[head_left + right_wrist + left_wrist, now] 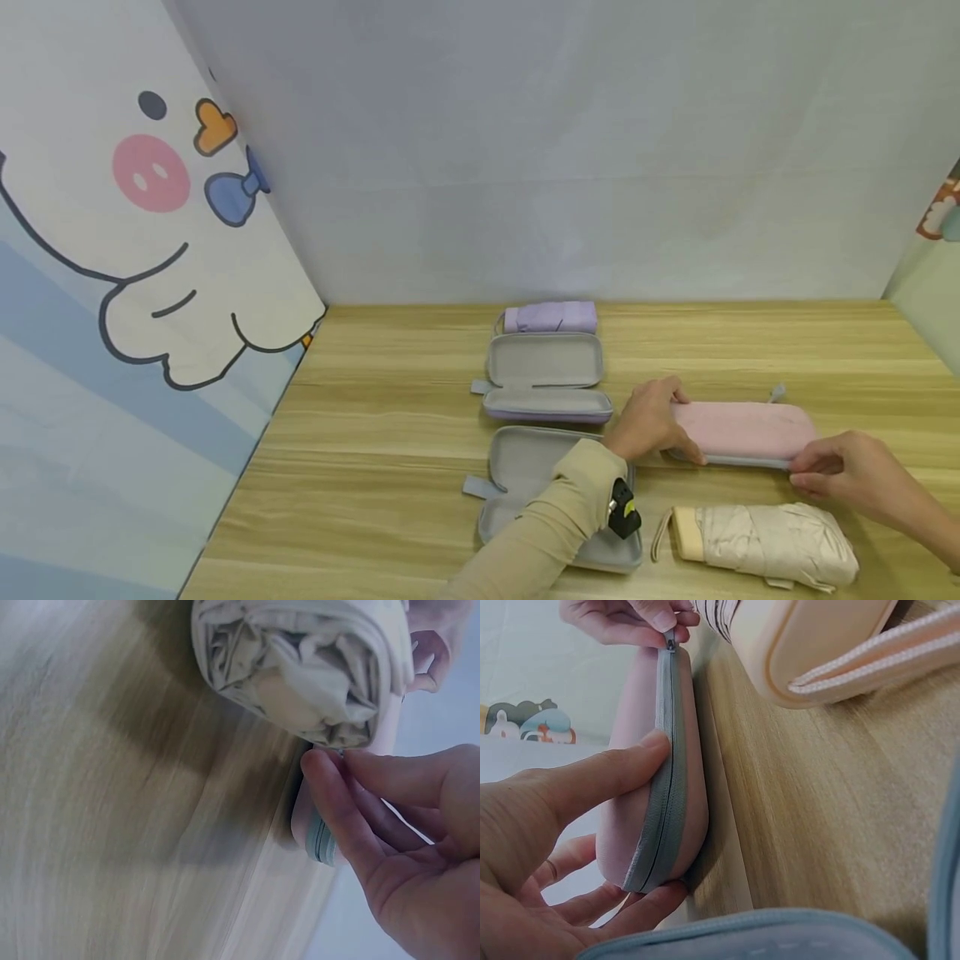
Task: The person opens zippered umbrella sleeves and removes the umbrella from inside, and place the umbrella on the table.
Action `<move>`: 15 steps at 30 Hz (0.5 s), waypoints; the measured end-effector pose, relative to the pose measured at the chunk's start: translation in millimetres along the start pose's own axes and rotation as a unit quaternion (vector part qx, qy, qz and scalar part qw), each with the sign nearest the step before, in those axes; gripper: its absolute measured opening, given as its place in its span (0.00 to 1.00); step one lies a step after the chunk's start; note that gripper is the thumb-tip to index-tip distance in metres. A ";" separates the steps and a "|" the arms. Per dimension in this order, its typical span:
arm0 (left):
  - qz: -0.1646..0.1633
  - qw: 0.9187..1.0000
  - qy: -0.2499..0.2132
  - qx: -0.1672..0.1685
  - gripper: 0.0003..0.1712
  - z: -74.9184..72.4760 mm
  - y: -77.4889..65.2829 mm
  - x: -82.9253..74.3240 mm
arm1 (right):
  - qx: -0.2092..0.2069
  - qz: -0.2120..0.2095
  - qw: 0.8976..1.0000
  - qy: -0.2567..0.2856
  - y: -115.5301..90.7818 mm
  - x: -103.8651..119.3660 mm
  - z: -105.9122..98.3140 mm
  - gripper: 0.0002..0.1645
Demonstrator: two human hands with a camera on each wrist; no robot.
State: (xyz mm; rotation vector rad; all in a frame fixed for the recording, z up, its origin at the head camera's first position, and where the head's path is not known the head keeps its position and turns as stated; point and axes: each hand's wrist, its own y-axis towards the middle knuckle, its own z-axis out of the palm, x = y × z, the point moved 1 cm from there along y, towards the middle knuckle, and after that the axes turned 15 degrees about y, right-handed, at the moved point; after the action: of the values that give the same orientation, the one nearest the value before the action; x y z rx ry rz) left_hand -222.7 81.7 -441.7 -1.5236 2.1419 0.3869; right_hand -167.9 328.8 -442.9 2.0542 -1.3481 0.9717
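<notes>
A pink zip case (738, 427) with a grey zipper band lies on the wooden table, its lid down. My left hand (651, 421) grips its left end; in the left wrist view the thumb rests on the zipper band (660, 795) and fingers reach beneath. At the case's right end, my right hand (858, 477) pinches the small zipper pull (670, 636) between thumb and finger. Along the visible side the zipper teeth look joined. A folded beige umbrella (772, 540) with a pale yellow handle and strap lies in front of the case, partly blocking the right wrist view.
Left of the pink case, two grey-lined cases lie unfolded: a purple-shelled one (545, 362) farther back and another (517, 454) nearer, partly covered by my left forearm. Behind them is a folded lilac umbrella (555, 317). A pale curtain (585, 167) borders the table's back edge.
</notes>
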 end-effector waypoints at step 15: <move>0.002 1.000 -0.009 0.006 0.39 -2.6 -1.8 -1.2 | 0.003 -0.020 0.999 0.029 3.1 5.6 6.0 0.06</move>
State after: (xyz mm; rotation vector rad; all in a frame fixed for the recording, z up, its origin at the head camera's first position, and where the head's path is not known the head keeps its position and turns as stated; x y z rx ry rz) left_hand -221.2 80.8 -438.9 -1.5047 2.1296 0.3871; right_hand -167.6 320.1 -442.2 2.0348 -1.2715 1.0112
